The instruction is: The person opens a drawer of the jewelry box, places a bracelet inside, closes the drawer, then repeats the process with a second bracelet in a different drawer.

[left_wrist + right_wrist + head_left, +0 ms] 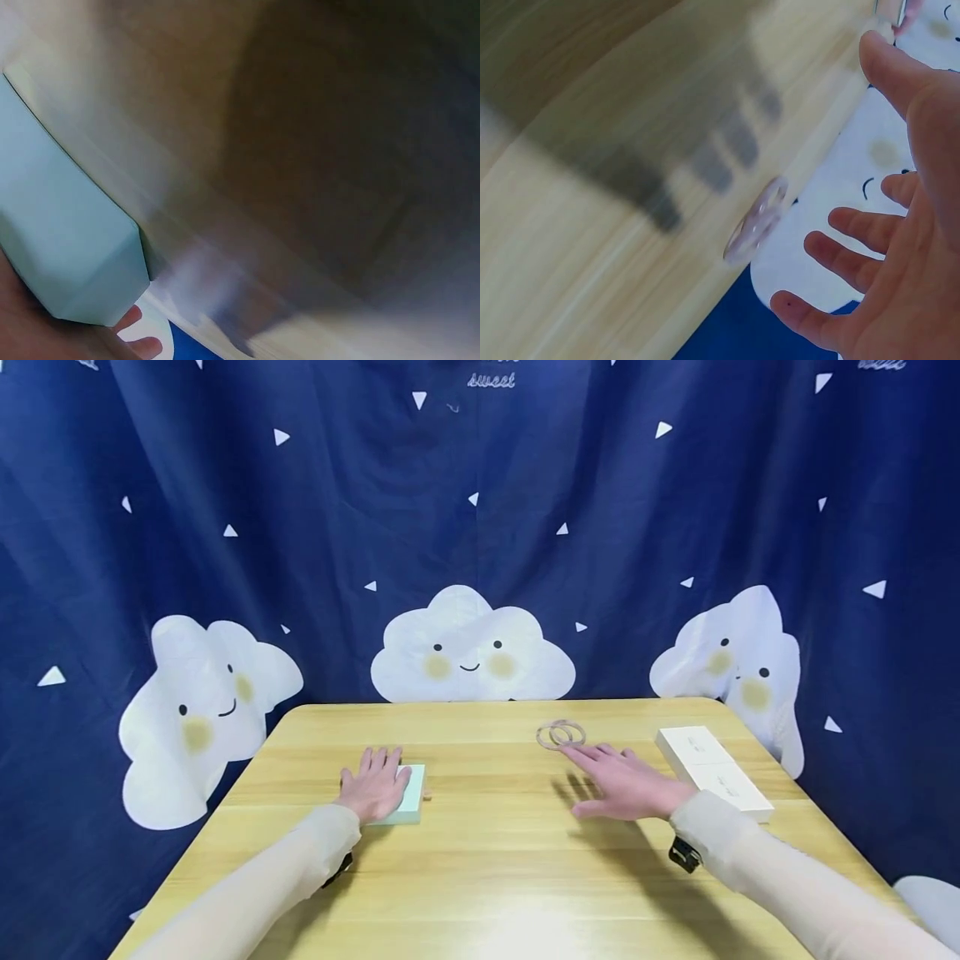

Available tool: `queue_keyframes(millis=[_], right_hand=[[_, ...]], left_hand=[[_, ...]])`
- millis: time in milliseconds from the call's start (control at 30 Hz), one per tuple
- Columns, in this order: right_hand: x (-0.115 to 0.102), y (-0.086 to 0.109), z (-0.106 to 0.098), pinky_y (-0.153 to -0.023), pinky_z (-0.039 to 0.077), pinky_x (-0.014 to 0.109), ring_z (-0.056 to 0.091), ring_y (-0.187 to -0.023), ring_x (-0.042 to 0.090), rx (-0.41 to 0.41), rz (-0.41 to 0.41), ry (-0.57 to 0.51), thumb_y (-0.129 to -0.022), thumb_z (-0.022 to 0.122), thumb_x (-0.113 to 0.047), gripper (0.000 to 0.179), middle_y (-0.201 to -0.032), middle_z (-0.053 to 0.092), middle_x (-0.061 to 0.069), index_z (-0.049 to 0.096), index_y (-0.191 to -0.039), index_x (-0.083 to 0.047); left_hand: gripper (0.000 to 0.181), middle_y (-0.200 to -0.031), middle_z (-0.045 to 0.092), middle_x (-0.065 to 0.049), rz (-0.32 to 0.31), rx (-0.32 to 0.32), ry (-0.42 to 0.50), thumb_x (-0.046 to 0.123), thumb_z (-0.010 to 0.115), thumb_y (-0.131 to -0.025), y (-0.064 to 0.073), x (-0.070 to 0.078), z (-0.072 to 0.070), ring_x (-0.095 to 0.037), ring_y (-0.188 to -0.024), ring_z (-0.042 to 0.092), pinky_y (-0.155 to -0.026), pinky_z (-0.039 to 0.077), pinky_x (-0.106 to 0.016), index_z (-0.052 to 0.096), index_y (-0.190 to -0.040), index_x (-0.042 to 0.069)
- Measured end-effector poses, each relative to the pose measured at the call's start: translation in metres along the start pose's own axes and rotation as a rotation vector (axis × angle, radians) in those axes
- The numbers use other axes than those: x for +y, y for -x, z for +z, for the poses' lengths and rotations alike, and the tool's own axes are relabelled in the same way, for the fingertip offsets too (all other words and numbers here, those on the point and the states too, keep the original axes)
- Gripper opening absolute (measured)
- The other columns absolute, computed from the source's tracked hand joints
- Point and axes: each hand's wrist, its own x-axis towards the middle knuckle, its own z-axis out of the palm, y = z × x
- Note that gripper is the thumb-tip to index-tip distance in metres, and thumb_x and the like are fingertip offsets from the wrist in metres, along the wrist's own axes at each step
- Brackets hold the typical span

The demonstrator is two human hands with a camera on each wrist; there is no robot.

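My left hand (375, 787) lies on the left part of a mint-green box (412, 793), fingers stretched out past its far side. A small pinkish tab (427, 795) sticks out at the box's right side. In the left wrist view the same box (71, 217) fills the left edge, with part of the hand below it. My right hand (626, 783) hovers over the table with its fingers spread, holding nothing. Just beyond its fingertips, two pale purple bangles (759, 221) lie overlapping on the wood. Whether a fingertip touches them I cannot tell.
Two white boxes (693, 745), end to end, lie at the table's right side, beyond the right wrist. The light wooden table (480, 860) reaches back to a dark blue curtain (480, 543) with smiling clouds. A dark wrist device (684, 854) sits under the right sleeve.
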Motion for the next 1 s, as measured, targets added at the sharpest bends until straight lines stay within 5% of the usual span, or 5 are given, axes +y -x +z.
queue_keyframes(millis=[367,1000], right_hand=[[0.017,0.022,-0.019,-0.099,0.034,0.077,0.049,-0.133,0.041,0.034,0.027,0.088,-0.084,0.074,-0.058,0.094,-0.15,0.05,0.017,0.036,-0.156,-0.012],[0.059,0.06,-0.043,-0.099,0.031,0.079,0.045,-0.136,0.046,-0.067,0.182,0.088,-0.081,0.076,-0.06,0.097,-0.151,0.048,0.02,0.036,-0.157,-0.015]], left_hand=[[0.065,-0.165,0.021,-0.023,0.009,0.017,-0.012,0.049,0.02,-0.108,0.005,0.0,-0.002,-0.049,-0.153,0.006,-0.106,0.007,-0.083,0.021,-0.162,0.012],[0.066,-0.163,0.022,-0.026,0.032,0.008,-0.007,0.049,0.017,-0.108,0.001,-0.002,-0.001,-0.052,-0.151,0.007,-0.104,0.01,-0.084,0.018,-0.162,0.011]])
